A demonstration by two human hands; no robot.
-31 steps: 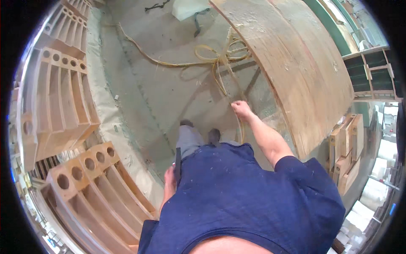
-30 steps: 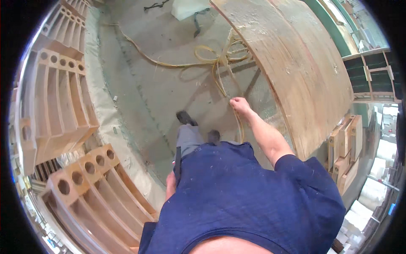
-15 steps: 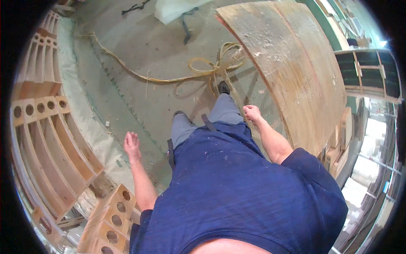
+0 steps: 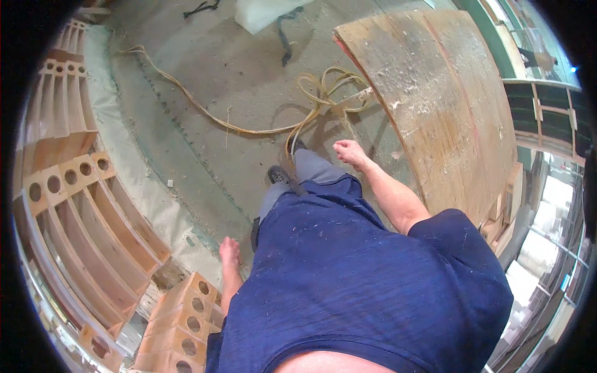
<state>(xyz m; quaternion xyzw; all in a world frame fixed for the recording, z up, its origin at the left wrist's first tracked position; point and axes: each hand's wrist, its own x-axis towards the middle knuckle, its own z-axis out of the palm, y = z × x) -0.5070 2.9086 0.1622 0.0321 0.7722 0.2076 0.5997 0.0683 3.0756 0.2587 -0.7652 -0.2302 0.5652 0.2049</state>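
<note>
My left hand [image 4: 229, 252] hangs low beside my left hip, its fingers curled in and nothing seen in them. In front of my right thigh, my right hand [image 4: 350, 153] is held in a loose fist, also with nothing showing in it. It is nearest to the curved wooden panel [image 4: 444, 105] on my right but does not touch it. Ahead of my feet, a loosely coiled yellowish hose [image 4: 323, 99] lies on the floor.
Curved wooden frames with round holes [image 4: 93, 217] line the left side, with a stack of holed wooden pieces [image 4: 186, 323] close by. A whitish block [image 4: 261, 12] and a dark strap [image 4: 285, 40] lie ahead on the dusty floor [image 4: 199, 81]. Shelving [image 4: 547, 112] stands at right.
My left hand has swung back toward my hip, its fingers more curled. My right hand has moved forward and inward across my thigh. My legs have shifted as in a step.
</note>
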